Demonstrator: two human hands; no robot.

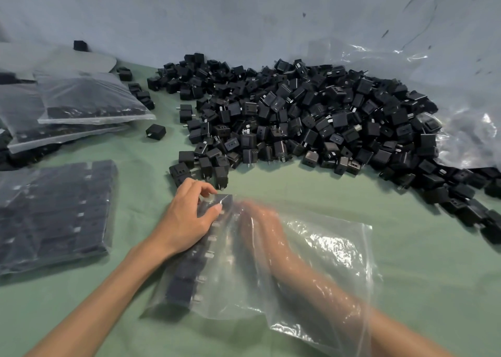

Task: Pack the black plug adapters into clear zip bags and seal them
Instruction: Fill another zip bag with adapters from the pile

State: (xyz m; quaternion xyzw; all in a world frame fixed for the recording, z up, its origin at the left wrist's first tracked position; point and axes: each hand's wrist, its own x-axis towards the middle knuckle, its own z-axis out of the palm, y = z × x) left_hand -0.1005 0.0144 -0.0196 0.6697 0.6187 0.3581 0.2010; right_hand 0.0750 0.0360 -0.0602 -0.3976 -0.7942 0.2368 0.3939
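A clear zip bag (320, 259) lies on the green cloth in front of me. A row of black plug adapters (187, 272) lines its left edge inside. My left hand (189, 215) rests on the bag's far left corner from outside, fingers pinching the plastic over the top adapter. My right hand (260, 221) is inside the bag, reached in up to the forearm and blurred; whether it holds anything cannot be told. A big heap of loose black adapters (311, 118) lies beyond the bag.
Filled bags are stacked at the far left (89, 99), and another filled bag (54, 215) lies at the near left. Crumpled clear plastic sheet (461, 107) sits at the right of the heap. A few loose adapters (156, 132) lie between.
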